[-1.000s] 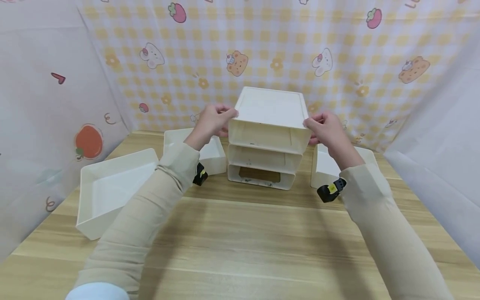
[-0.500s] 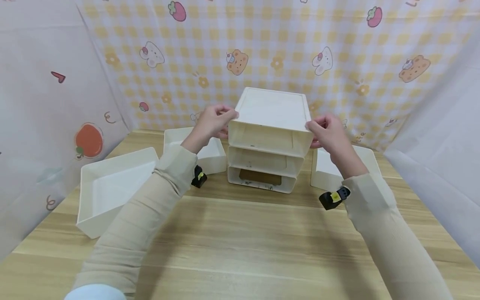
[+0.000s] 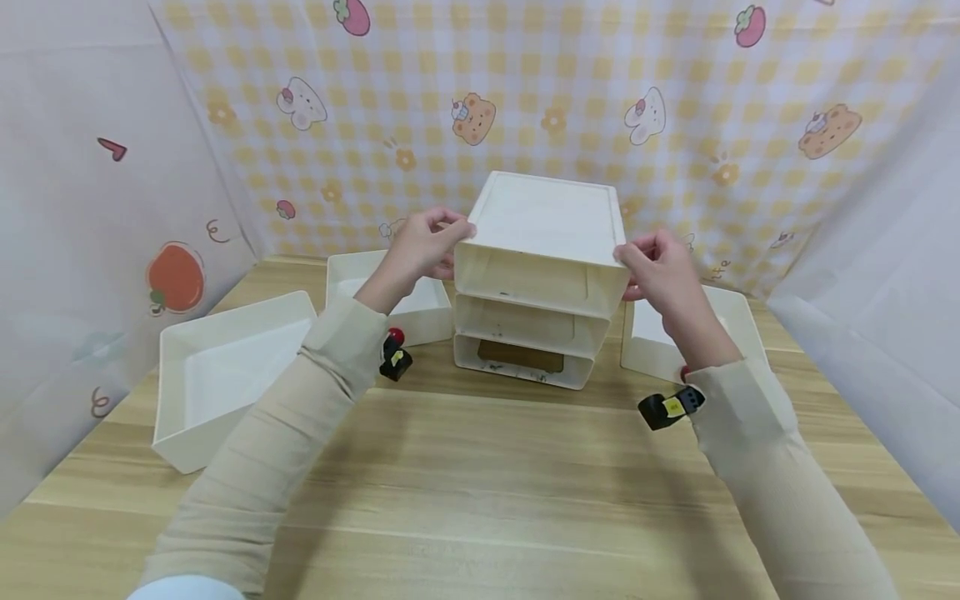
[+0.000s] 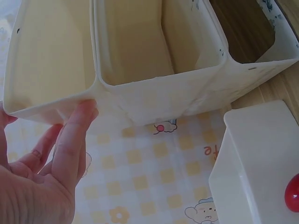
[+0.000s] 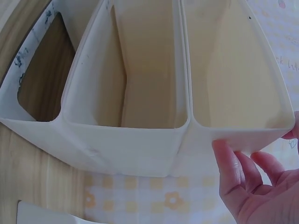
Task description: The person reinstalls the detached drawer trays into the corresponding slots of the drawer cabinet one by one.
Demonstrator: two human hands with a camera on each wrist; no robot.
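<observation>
A cream-white storage unit (image 3: 551, 218) of three stacked, open-fronted shells stands on the wooden table. Its top shell juts forward over the lower two. My left hand (image 3: 420, 250) pinches the top shell's front left corner, thumb on the upper edge. At the front right corner my right hand (image 3: 663, 271) holds the same shell likewise. In the left wrist view, fingers (image 4: 77, 135) lie against the shell's side wall. Fingers (image 5: 229, 165) also press the opposite wall in the right wrist view. Inside the shells no drawers sit, and the lowest one (image 5: 35, 114) has a cut-out showing wood.
One white drawer (image 3: 183, 450) lies at the left on the table (image 3: 480, 500), a second drawer (image 3: 423, 327) behind the left forearm. Another white drawer (image 3: 648, 360) stands right of the unit. A red knob (image 4: 293, 193) shows on a drawer. A checked curtain (image 3: 555, 75) hangs behind.
The unit's right side has swung slightly toward me, and my right hand has moved a little right and nearer with it. My left hand keeps its hold at the left corner.
</observation>
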